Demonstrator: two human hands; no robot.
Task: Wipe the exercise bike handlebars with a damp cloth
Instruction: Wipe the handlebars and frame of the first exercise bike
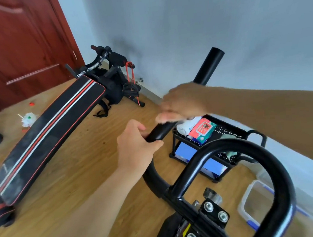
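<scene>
The exercise bike's black handlebars (234, 146) fill the lower right, with a curved loop in front and two bar ends. My left hand (135, 148) grips the left bar end (158, 133), fingers curled around it. My right hand (182, 103) is blurred and hovers just past that bar end, fingers loosely extended, holding nothing that I can see. Directly below it a rolled white cloth (188, 126) lies on a black rack. The right bar end (210, 63) points up behind my right hand.
The black wire rack (229, 131) stands on the wooden floor by the wall and also holds a red and green wipes pack (202, 131). A sit-up bench (50, 130) lies at left, a clear plastic container (255, 200) at lower right, a red door (15, 45) at back left.
</scene>
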